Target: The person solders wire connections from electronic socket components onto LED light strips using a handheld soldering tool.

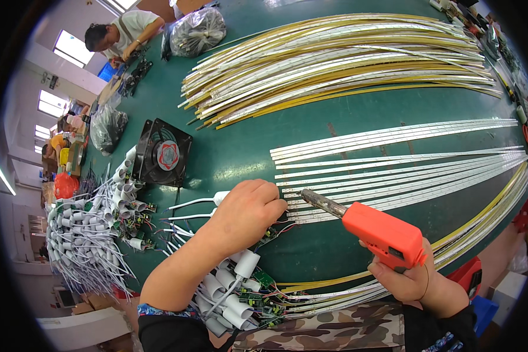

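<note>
My right hand [406,278] grips an orange soldering gun [383,234] by its handle. Its metal tip [320,202] points left at the near ends of several white light strips [393,170] laid flat on the green table [234,158]. My left hand [247,211] is closed over a small circuit board with thin wires [273,233], pressing it beside the strip ends just left of the tip. A white cylindrical connector [220,197] sticks out behind the knuckles.
A black fan [162,154] stands left of my hand. White connectors with wires and boards [100,229] are heaped at the left and near my body [234,299]. Yellow-white strips [334,64] are bundled at the back. A person [123,32] works at the far left.
</note>
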Demonstrator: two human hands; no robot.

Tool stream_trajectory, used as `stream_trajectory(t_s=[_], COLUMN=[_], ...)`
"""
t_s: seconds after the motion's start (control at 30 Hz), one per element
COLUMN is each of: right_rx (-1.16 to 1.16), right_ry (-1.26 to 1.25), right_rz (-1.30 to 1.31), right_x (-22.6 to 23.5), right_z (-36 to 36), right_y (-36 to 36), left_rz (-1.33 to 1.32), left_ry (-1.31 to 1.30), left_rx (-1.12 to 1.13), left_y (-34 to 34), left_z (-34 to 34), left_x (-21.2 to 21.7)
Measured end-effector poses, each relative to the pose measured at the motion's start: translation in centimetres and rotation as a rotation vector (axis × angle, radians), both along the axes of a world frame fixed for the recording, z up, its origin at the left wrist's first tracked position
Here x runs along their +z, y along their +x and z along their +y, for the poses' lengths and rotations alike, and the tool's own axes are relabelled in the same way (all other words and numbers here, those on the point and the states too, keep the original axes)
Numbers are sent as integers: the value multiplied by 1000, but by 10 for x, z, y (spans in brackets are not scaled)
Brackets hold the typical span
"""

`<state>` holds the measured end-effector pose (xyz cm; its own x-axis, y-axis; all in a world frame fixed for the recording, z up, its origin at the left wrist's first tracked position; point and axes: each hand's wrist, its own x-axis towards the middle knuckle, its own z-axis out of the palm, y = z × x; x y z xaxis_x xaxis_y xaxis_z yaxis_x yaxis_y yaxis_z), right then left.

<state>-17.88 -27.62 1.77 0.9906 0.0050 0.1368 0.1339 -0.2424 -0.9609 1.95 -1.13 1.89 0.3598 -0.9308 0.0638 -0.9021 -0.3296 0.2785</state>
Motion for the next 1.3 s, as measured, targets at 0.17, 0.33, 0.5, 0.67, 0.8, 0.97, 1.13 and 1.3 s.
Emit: stream_trajectory(t_s=[0.17,0.33,0.5,0.67,0.8,0.97,1.13,1.3], right_rx=[19,35,23,39,18,32,28,27], right_ry=[-7,24,23,1,17,1,10,-1], right_rz=[3,61,94,41,20,34,33,20], right_x=[-1,4,3,1,2,3,4,-1], right_z=[-1,-3,-4,-4,-3,-4,-5,-6], right_y=[-1,0,-2,-1,1,2,0,1], left_rz=[-8,-13,-13,-5,-7,-8,-17,84], left_ry=[-5,10,7,5,7,14,-22,-127], left_rx=[-4,-2,-2,-1,4,9,21,118], left_y=[0,-1,-1,0,0,-1,0,-2], left_z=[-1,-1,0,0,0,0,-1,3], left_x=[1,1,1,1,0,2,0,-7])
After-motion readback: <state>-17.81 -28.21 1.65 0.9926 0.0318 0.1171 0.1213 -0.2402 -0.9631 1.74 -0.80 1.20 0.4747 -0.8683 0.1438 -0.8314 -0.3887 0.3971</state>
